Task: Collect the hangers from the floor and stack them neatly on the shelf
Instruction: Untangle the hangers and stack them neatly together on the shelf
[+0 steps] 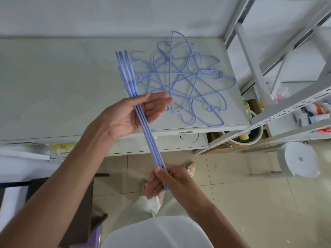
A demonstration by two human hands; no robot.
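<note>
A bundle of several light-blue wire hangers (149, 136), seen edge-on and pressed flat together, runs from the shelf top down towards me. My left hand (132, 115) cups the bundle's middle, fingers loosely curled around it. My right hand (166, 181) pinches its near end. A tangled heap of more blue hangers (186, 81) lies on the white shelf top (59, 86), just right of the bundle's far end.
A white metal rack (286, 108) with packets stands to the right, a pot under its lower shelf. A white round stool (300, 160) sits on the tiled floor. A dark cloth (77, 208) lies lower left. My feet show below the hands.
</note>
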